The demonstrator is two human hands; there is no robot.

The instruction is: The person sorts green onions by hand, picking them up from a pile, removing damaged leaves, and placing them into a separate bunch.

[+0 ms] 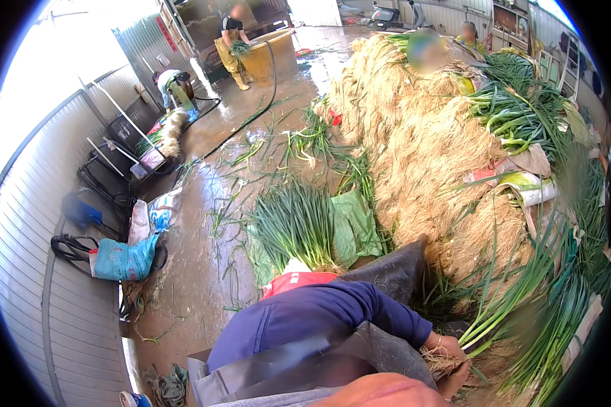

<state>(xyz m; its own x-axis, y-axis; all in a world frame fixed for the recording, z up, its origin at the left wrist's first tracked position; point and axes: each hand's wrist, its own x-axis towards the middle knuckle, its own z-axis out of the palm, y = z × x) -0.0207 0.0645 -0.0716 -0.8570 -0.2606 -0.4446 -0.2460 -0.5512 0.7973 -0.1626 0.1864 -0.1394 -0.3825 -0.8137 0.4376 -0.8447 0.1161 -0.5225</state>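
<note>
My left hand, below a dark blue sleeve and a bracelet, is closed around the root end of a few green onions. Their pale stalks and green leaves point up and to the right, and stringy roots hang below the fingers. Just beneath, my right hand is bent close to the same root end; most of it is hidden, so its grip does not show. More green onions lie to the right. Ahead of my left arm, a bundle of green onions rests on green sacking.
A tall heap of onions, roots outward, rises ahead. Loose leaves litter the wet floor. A black hose runs to a yellow tub, where a person stands; another bends at left. A blue bag lies by the metal wall.
</note>
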